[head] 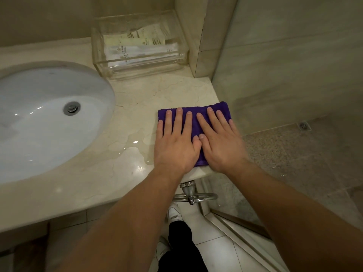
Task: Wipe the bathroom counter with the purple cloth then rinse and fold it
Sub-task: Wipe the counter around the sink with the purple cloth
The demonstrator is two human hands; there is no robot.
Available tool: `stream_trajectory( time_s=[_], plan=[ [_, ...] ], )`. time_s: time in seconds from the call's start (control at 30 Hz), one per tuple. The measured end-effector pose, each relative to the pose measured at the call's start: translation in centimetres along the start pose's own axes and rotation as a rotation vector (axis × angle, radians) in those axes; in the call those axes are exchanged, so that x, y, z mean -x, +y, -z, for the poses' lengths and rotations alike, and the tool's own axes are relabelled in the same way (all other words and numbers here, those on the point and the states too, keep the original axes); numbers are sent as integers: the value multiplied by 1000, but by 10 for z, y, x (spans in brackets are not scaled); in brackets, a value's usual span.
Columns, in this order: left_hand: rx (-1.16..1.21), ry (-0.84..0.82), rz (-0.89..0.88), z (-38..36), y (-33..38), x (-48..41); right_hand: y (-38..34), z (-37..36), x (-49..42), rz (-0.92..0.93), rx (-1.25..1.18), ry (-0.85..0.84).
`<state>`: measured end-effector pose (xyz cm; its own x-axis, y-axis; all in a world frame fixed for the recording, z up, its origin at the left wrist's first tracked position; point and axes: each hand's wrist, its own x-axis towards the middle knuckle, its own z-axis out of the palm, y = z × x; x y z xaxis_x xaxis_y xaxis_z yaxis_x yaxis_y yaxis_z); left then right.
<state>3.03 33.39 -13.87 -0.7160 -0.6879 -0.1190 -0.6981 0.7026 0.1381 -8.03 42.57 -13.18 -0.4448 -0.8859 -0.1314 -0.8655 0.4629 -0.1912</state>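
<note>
The purple cloth lies folded into a rectangle at the right front corner of the beige marble counter. My left hand rests flat on its left half, fingers spread. My right hand lies flat on its right half, and the two thumbs touch in the middle. Both palms press down on the cloth without gripping it. Most of the cloth is hidden under my hands.
A white oval sink with a metal drain sits at the left. A puddle of water lies between sink and cloth. A clear acrylic box of toiletry packets stands at the back. A glass shower panel borders the counter's right edge; a chrome towel ring hangs below.
</note>
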Motion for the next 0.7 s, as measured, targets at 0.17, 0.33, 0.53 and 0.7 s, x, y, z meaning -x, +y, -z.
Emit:
stream_trajectory(
  time_s=[0.17, 0.33, 0.53, 0.7],
  plan=[
    [-4, -1, -5, -1, 2, 10, -1, -2, 10, -11, -18, -6],
    [-1, 1, -8, -3, 5, 18, -1, -4, 19, -14, -17, -5],
    [2, 6, -5, -4, 5, 30, -1, -9, 28, -11, -7, 12],
    [19, 2, 11, -4, 8, 34, -1, -11, 29, 8, 3, 22]
  ],
)
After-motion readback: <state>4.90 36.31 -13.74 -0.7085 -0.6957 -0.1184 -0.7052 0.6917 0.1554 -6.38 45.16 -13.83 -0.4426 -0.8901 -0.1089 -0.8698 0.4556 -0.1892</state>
